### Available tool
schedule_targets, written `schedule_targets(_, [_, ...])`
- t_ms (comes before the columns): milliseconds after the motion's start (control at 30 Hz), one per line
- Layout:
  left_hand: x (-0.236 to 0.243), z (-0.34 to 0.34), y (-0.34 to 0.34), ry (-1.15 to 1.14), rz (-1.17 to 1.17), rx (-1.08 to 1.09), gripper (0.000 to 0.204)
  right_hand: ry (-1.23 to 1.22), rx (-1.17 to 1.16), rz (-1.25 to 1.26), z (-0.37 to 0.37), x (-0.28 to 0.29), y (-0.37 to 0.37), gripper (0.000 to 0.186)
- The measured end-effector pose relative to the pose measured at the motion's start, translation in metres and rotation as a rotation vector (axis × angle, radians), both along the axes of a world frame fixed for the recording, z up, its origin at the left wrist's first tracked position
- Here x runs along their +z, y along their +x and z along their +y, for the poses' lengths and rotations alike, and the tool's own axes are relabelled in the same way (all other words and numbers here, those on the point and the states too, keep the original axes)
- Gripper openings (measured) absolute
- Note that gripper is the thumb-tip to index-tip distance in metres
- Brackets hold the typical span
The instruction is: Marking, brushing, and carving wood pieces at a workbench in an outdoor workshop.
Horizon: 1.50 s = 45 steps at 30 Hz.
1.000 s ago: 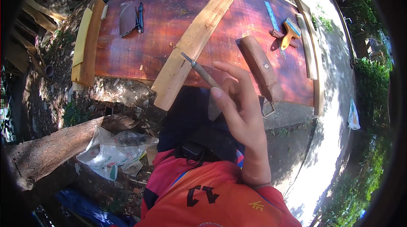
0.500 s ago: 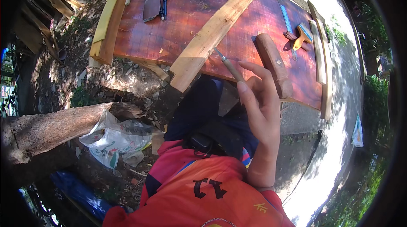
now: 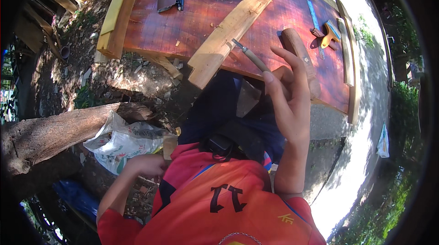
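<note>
Right hand (image 3: 289,101), fingers half spread, pinching a chisel (image 3: 250,55) whose tip rests on the pale plank (image 3: 235,25) crossing the red bench (image 3: 192,16); left hand (image 3: 145,164), curled, grip unclear, near left beside a crumpled white printed bag (image 3: 121,142).
</note>
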<state>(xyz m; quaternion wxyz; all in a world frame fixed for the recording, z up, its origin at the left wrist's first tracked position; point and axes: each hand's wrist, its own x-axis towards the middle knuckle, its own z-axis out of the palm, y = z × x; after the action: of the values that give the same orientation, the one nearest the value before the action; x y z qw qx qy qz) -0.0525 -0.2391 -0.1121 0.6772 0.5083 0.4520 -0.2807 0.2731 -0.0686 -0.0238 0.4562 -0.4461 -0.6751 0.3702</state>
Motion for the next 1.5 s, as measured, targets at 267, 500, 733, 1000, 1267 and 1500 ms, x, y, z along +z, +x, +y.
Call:
schedule_targets(267, [0.118,0.139,0.137,2.100,-0.341,0.197,0.077,-0.122,-0.062,0.094,-0.022,0.021,-0.003,0.054])
schedule_targets(500, [0.086,0.174,0.177,2.050,-0.436,0.203,0.060,-0.136,-0.190,0.156,-0.029,0.019,0.011,0.050])
schedule_targets(733, [0.071,0.213,0.160,1.932,-0.497,0.325,0.020,0.330,-0.584,-0.748,0.008,-0.001,0.054,0.042])
schedule_targets(1000, [0.079,0.218,0.155,1.899,-0.534,0.308,0.015,0.042,-0.475,-0.605,0.014,-0.015,0.052,0.044])
schedule_targets(1267, [0.077,0.228,0.147,1.918,-0.494,0.223,0.022,0.083,-0.476,-0.728,0.020,-0.012,0.044,0.050])
schedule_targets(1500, [0.076,0.230,0.148,1.867,-0.593,0.311,0.024,0.125,-0.547,-0.375,0.021,-0.026,0.046,0.044])
